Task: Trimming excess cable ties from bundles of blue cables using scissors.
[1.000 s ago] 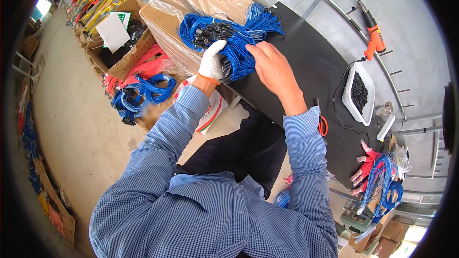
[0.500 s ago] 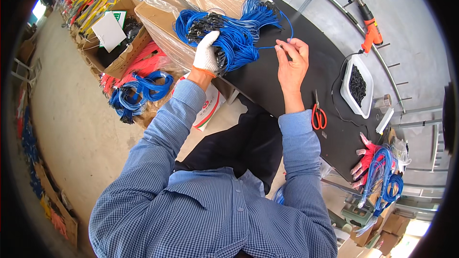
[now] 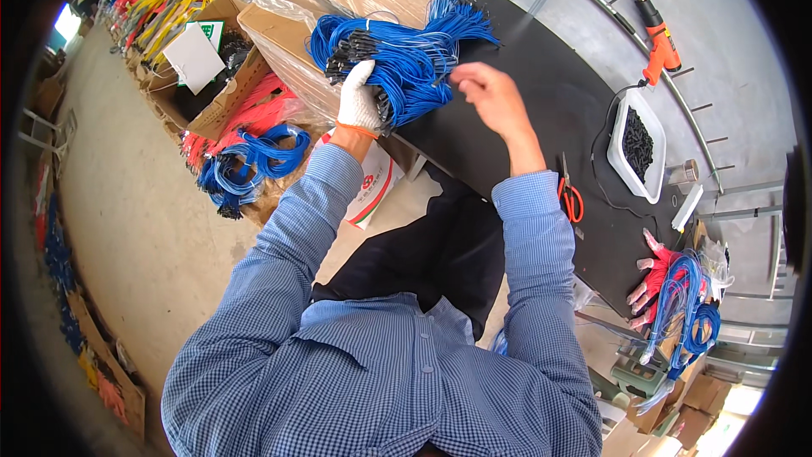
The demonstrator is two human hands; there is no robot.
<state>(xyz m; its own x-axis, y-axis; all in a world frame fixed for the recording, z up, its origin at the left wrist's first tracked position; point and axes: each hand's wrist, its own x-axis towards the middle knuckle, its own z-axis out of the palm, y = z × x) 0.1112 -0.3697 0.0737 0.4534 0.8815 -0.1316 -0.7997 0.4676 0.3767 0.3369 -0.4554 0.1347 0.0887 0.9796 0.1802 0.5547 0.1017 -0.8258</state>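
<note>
A white glove with an orange cuff covers my left hand [image 3: 359, 101], which is closed around the near-left side of a thick bundle of blue cables [image 3: 414, 68]. Black connector ends stick out of the bundle beside my thumb. The bundle lies partly across the brown cardboard box [image 3: 292, 34] and partly on the black table [image 3: 541, 76]. Just right of the cables, my bare right hand [image 3: 495, 97] hovers over the table, slightly blurred. Its fingers point left toward the bundle and are apart, with no cable visible in them.
Red-handled scissors [image 3: 571, 199] lie right of my right forearm. Farther right are a white tray of small black parts [image 3: 636, 148] and an orange heat gun [image 3: 660, 46]. A red glove [image 3: 650, 279] and more blue cables [image 3: 694, 322] sit at the table's right end.
My right hand has moved left toward the bundle. The single blue cable it pinched and stretched out to the right no longer shows in its fingers. My left hand keeps its hold.
</note>
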